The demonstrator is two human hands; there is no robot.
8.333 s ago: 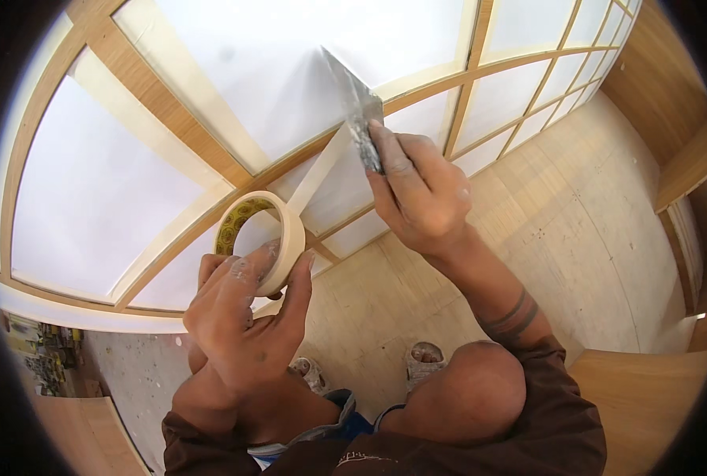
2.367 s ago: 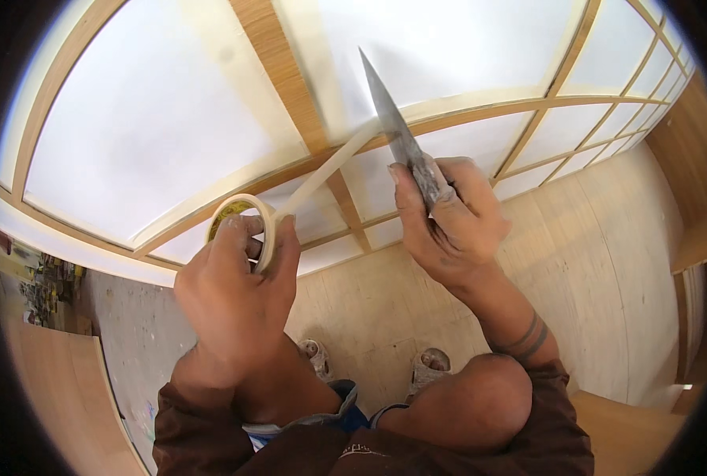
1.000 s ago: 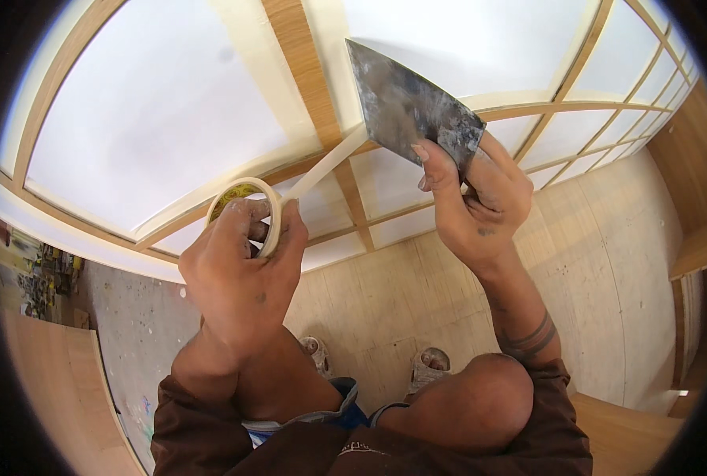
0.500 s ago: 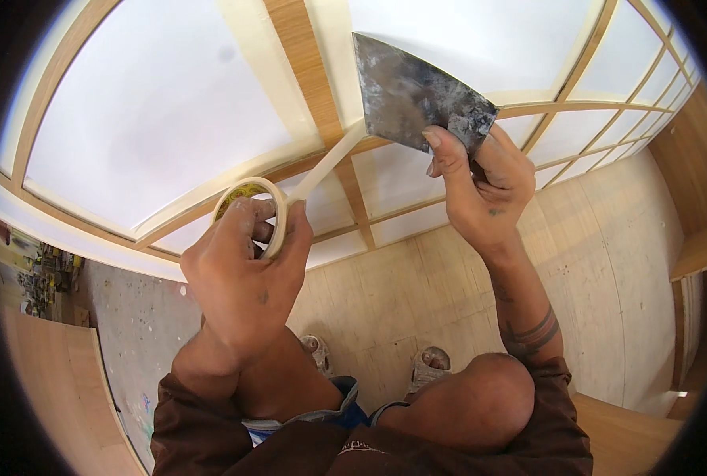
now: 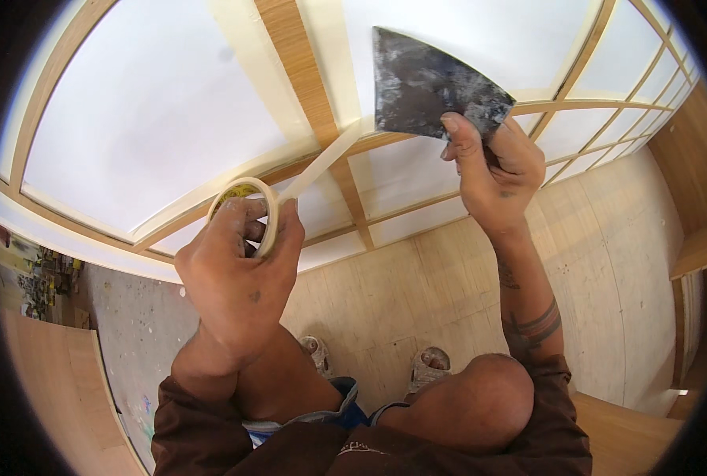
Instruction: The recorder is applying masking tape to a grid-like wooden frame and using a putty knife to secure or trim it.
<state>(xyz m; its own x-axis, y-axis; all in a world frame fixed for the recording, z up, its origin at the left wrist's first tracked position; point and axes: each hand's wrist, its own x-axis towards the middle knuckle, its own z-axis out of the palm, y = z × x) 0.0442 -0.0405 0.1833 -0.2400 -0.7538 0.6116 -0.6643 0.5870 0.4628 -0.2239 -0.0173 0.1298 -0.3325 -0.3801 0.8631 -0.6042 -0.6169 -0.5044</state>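
Observation:
My left hand [image 5: 238, 258] is closed round a roll of cream masking tape [image 5: 272, 218], with fingers through its core. From the roll a taut strip of tape [image 5: 321, 166] runs up and right across a wooden bar to the panel frame. My right hand [image 5: 496, 170] grips a wide, flared putty knife blade [image 5: 436, 87], dark metal smeared with pale residue, thumb on its near face. The blade stands in front of a white panel, just right of the strip's upper end. Whether it touches the panel I cannot tell.
A wooden lattice [image 5: 302, 67] with white panels [image 5: 163, 103] edged in cream tape curves across the front. Below lies a plywood floor [image 5: 393, 285]. Wooden boards [image 5: 60, 381] stand at the left, and a wooden cabinet [image 5: 694, 159] at the right. My bent knees are close beneath my arms.
My right hand and the putty knife have moved slightly right and up, away from the strip. My left hand with the tape roll has shifted a little left.

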